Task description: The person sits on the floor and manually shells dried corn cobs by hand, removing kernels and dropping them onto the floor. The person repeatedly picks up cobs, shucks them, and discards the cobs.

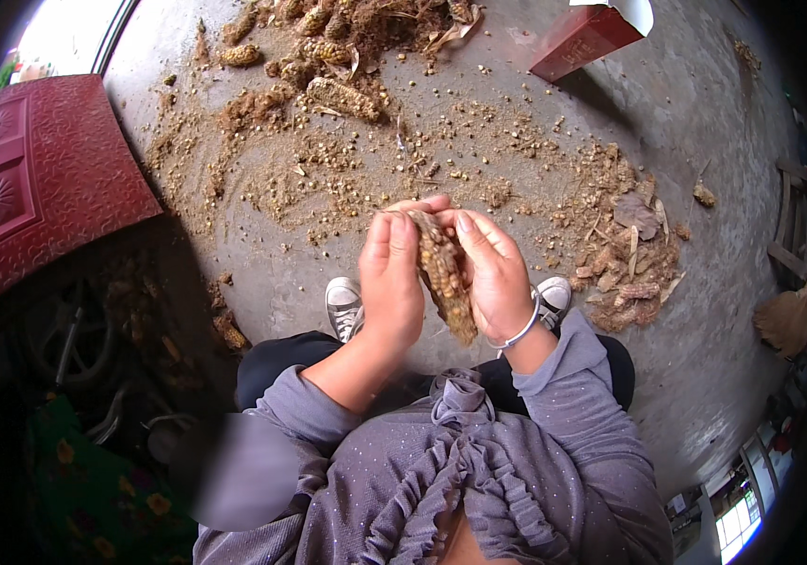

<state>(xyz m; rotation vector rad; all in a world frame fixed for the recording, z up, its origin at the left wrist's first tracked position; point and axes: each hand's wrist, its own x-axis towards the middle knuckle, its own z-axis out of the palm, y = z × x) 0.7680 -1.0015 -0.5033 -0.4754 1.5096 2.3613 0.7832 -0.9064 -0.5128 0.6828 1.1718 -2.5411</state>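
Between my two hands is an ear of corn point(442, 275), partly covered in yellow-brown kernels, its narrower dull end pointing down toward my lap. My left hand point(392, 282) is wrapped along its left side, fingers curled round the upper end. From the other side my right hand point(500, 287) grips it, the thumb lying near the top and a bangle on the wrist. The fingers behind the ear are partly hidden. Loose corn kernels point(328, 155) are scattered over the floor in front of my hands.
A heap of corn ears and husk point(338, 47) lies at the far side. To the right is a pile of bare cobs and chaff point(631, 254). A red box point(587, 40) stands far right. A red panelled door point(55, 179) is at left, and a wooden stool point(792, 217) at the right edge.
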